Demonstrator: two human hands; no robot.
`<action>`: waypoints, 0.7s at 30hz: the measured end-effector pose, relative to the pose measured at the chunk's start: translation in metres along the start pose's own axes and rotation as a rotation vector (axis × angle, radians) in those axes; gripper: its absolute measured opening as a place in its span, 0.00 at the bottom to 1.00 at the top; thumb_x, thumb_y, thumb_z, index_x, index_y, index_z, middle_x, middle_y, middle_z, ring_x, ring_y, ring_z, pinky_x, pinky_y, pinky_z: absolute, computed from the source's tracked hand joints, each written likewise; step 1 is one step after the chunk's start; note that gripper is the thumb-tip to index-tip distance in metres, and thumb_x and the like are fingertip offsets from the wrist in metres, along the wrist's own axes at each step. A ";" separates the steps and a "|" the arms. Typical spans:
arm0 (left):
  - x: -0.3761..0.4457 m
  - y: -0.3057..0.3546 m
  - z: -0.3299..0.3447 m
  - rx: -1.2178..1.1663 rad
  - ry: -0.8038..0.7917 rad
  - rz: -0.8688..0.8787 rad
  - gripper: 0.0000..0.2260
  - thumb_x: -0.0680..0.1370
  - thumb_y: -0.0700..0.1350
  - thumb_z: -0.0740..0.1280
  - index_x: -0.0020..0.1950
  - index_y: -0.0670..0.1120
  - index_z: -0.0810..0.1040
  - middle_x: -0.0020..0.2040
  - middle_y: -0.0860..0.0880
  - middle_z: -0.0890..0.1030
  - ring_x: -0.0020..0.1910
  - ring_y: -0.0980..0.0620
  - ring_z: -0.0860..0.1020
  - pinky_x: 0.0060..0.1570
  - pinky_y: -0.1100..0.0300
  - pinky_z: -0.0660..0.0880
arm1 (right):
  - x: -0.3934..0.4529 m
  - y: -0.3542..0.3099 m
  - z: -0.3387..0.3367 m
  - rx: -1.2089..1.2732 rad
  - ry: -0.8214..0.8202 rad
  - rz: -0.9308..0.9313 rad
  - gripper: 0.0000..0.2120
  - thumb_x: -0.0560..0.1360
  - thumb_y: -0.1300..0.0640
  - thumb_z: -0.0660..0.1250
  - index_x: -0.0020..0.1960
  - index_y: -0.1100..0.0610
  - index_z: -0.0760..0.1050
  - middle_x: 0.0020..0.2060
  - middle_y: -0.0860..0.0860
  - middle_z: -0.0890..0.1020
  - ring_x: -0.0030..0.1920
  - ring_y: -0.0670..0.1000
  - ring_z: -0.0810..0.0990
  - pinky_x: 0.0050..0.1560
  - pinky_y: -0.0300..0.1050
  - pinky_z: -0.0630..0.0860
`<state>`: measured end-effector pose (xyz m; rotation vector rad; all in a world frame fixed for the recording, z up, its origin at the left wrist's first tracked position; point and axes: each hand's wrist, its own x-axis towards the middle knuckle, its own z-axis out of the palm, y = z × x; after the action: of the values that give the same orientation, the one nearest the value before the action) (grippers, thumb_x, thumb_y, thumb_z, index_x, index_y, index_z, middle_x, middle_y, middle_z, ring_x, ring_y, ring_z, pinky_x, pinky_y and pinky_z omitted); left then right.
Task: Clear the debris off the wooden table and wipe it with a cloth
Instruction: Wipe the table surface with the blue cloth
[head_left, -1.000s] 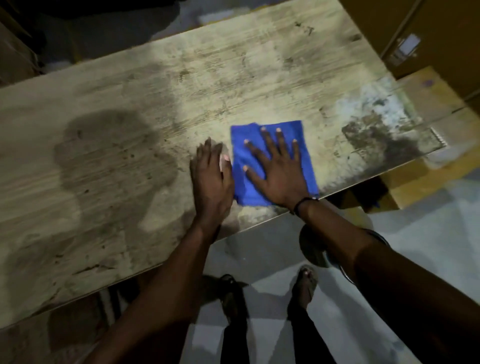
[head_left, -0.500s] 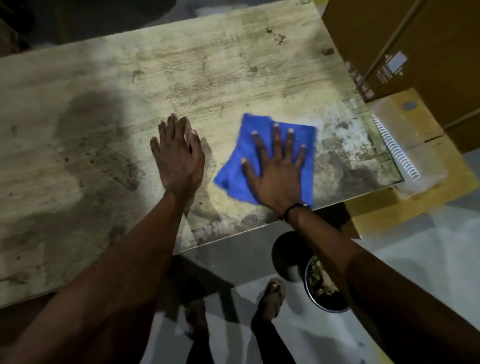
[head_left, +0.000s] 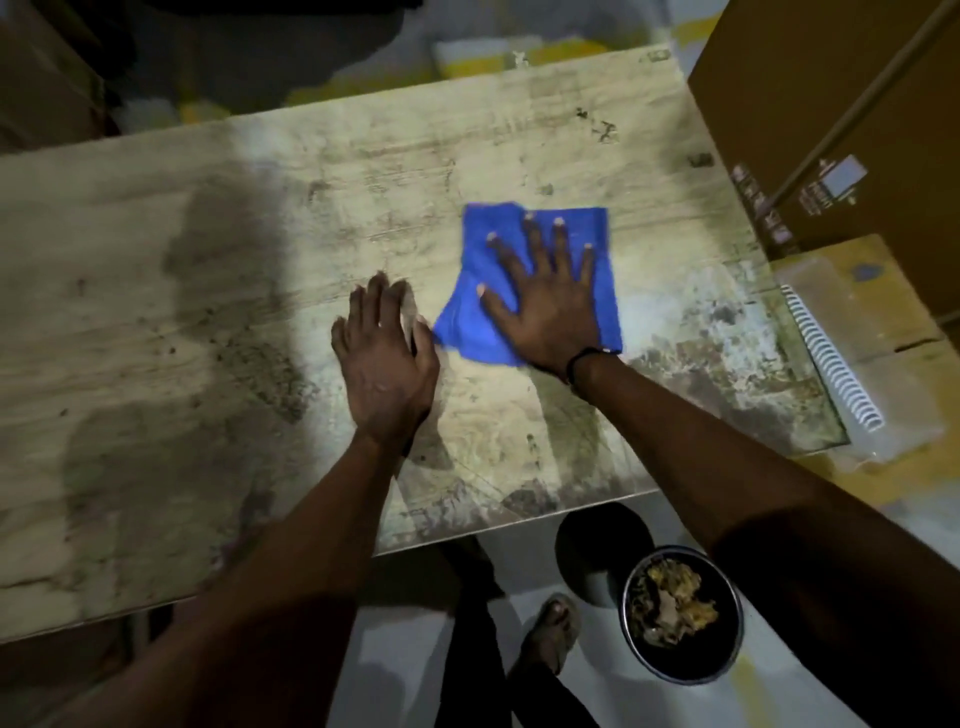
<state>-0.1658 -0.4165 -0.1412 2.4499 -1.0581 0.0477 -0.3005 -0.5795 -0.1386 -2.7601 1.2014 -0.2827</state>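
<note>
A blue cloth (head_left: 483, 260) lies flat on the stained wooden table (head_left: 156, 312), right of centre. My right hand (head_left: 545, 301) presses on it with fingers spread and straight. My left hand (head_left: 384, 358) rests flat on the bare wood just left of the cloth, fingers together. Dark specks and grime mark the tabletop left of my left hand and along the near right edge.
A round dark bowl (head_left: 680, 613) holding yellowish debris sits on the floor under the table's near edge. A large brown cardboard box (head_left: 841, 104) stands at the right. A clear sheet with a white spiral binding (head_left: 831, 364) lies beside the table's right end. My sandalled foot (head_left: 550, 629) is below.
My right hand has pushed the cloth farther from the table's near edge. My left hand has stayed flat on the wood beside it.
</note>
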 end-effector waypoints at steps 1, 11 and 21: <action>0.000 0.000 0.001 -0.005 -0.005 -0.004 0.22 0.84 0.52 0.59 0.78 0.48 0.71 0.81 0.48 0.68 0.81 0.44 0.64 0.77 0.40 0.61 | -0.001 0.001 0.000 0.011 -0.017 -0.159 0.33 0.82 0.30 0.53 0.84 0.41 0.60 0.86 0.51 0.55 0.85 0.61 0.51 0.80 0.71 0.48; 0.101 -0.011 0.016 0.049 -0.152 0.027 0.26 0.86 0.55 0.53 0.84 0.50 0.63 0.85 0.46 0.59 0.84 0.41 0.56 0.80 0.36 0.51 | 0.050 -0.009 0.007 -0.015 0.064 0.235 0.33 0.83 0.32 0.51 0.85 0.43 0.56 0.86 0.55 0.54 0.85 0.65 0.51 0.80 0.72 0.46; 0.180 -0.019 0.029 0.073 -0.072 -0.018 0.24 0.85 0.52 0.56 0.81 0.50 0.67 0.84 0.47 0.64 0.83 0.43 0.61 0.79 0.39 0.56 | 0.135 0.026 0.009 -0.029 0.064 0.253 0.32 0.83 0.30 0.52 0.84 0.40 0.59 0.85 0.50 0.56 0.85 0.61 0.54 0.81 0.69 0.50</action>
<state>-0.0306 -0.5400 -0.1369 2.5437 -1.0821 -0.0077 -0.2272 -0.6955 -0.1354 -2.6015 1.5623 -0.3313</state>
